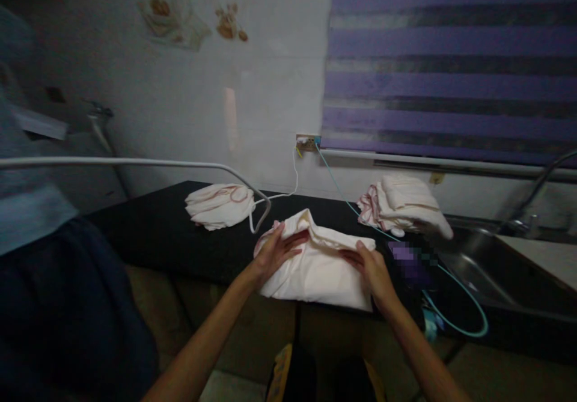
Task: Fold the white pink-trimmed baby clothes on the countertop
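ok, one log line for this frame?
left hand: flat on folded cream cloth | right hand: pressing same cloth | surface: black counter | two cloth piles behind

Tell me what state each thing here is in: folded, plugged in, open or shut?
Cloth under the hands: partly folded, lying flat on the counter.
Left pile: folded.
Right pile: folded, stacked.
White cable: plugged into the socket.
Window blind: lowered.
Left hand: open on cloth.
Right hand: open on cloth.

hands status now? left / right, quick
Left hand: open, fingers spread flat on the left end of the folded white cloth.
Right hand: open, palm down on the cloth's right end, not gripping.
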`<state>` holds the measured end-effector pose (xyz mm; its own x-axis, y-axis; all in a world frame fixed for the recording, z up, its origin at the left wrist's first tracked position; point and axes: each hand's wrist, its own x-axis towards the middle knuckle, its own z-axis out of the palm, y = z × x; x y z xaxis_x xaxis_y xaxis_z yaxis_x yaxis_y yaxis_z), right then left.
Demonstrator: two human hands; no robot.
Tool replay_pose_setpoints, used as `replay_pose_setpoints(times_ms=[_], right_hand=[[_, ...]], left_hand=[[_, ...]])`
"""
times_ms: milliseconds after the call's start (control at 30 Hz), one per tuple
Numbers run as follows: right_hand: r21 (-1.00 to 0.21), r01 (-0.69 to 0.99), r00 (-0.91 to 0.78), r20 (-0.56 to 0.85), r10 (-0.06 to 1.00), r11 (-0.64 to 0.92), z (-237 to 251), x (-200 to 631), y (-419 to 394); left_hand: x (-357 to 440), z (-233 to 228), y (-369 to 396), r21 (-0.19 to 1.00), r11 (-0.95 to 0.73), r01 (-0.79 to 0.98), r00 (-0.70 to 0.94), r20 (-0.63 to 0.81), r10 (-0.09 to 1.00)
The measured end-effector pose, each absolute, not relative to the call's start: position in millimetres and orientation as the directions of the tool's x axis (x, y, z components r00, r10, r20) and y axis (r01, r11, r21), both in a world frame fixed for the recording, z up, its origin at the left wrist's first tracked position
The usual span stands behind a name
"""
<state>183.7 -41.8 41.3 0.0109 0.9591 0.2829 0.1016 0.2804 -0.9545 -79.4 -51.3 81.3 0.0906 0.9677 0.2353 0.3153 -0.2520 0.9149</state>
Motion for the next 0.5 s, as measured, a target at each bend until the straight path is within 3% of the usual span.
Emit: replay_pose_setpoints(times_ms=[133, 233, 367, 500], right_hand=[[-0.788, 0.414, -0.255, 0.381, 0.889, 0.456, 20.3, 169.3, -20.4], [-0.663, 0.544, -0.366, 0.364, 0.857, 0.514, 7.2, 174.8, -26.1], [-0.499, 0.565, -0.575, 0.333, 0.747, 0.657, 7.6, 204.0, -41.1], [-0.392, 0.543, -0.714, 0.249, 0.654, 0.743, 8.7, 229.1, -56.7]], left_hand=[[-84.9, 50.6, -20.2, 0.612, -0.357, 0.706, 0.251, 0.256, 0.934], [-90.2, 35.0, -23.0, 0.347, -0.434, 0.831, 0.373, 0.229, 0.899], [-108.7, 39.5, -46.5, 0.271, -0.543, 0.795, 0.494, 0.231, 0.838], [-143.6, 34.3, -74.1, 0.228, -0.625, 0.747, 0.61, 0.139, 0.78]])
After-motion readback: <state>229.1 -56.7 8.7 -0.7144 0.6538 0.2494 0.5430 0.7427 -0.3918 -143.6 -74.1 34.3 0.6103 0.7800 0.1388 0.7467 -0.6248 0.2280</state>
